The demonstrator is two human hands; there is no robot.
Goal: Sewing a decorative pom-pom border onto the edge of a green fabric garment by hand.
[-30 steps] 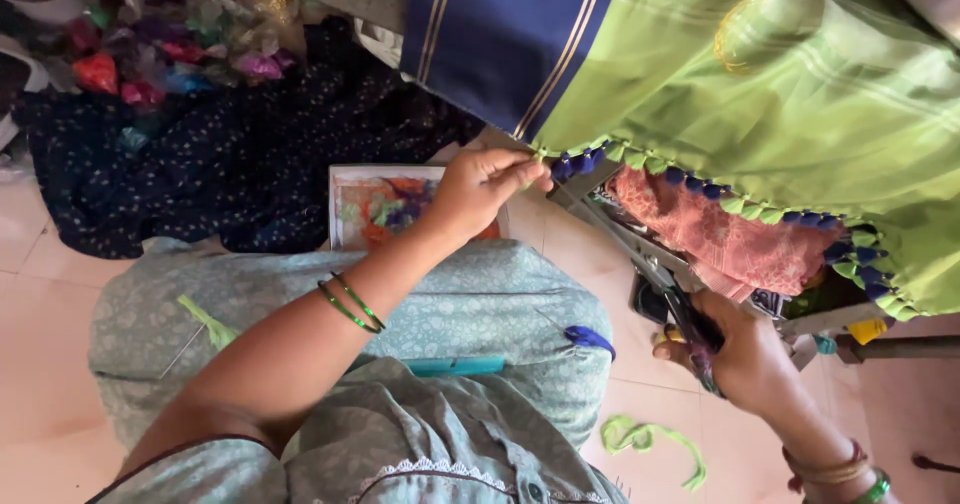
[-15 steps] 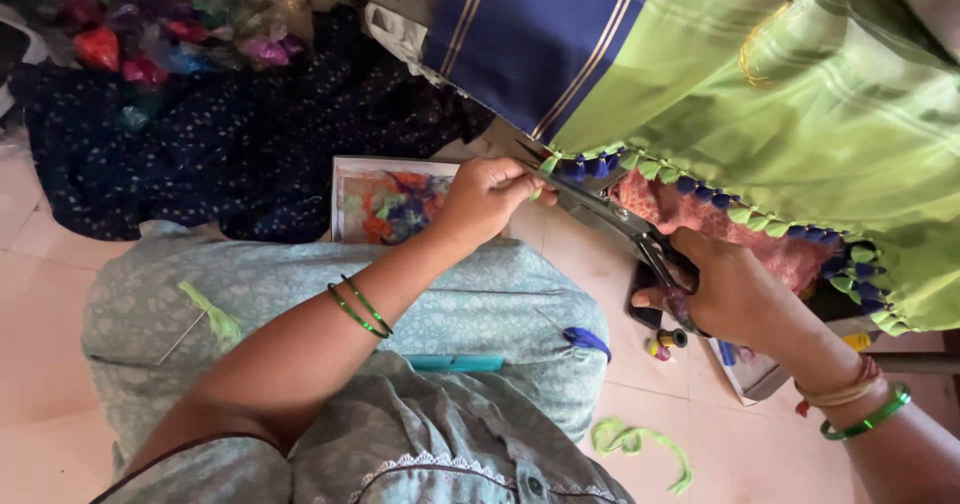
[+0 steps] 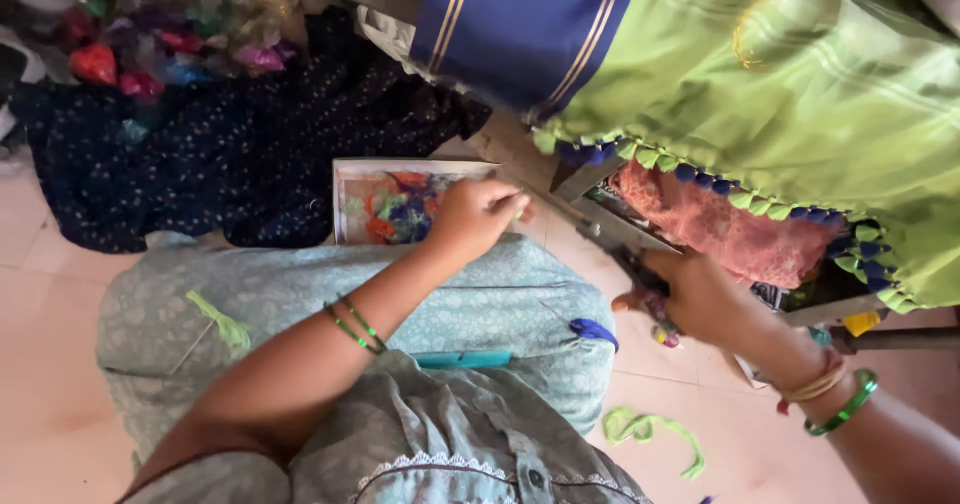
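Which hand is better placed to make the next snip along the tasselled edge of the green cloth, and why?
The right hand, probably. It grips the scissors, whose blades point up toward the tasselled edge of the green cloth. The left hand holds no tool; it is pinched near the blade tips, apparently holding something small.

The left arm extends forward across the lap, elbow bent and wrist straight, with thin green bangles (image 3: pixel 355 326) on the forearm; the left hand (image 3: pixel 478 216) is closed, fingertips pinched together at its far end. The right arm enters from the lower right, wearing bangles (image 3: pixel 830 396) at the wrist. The right hand (image 3: pixel 700 299) is curled into a grip, knuckles upward, well apart from the left hand.
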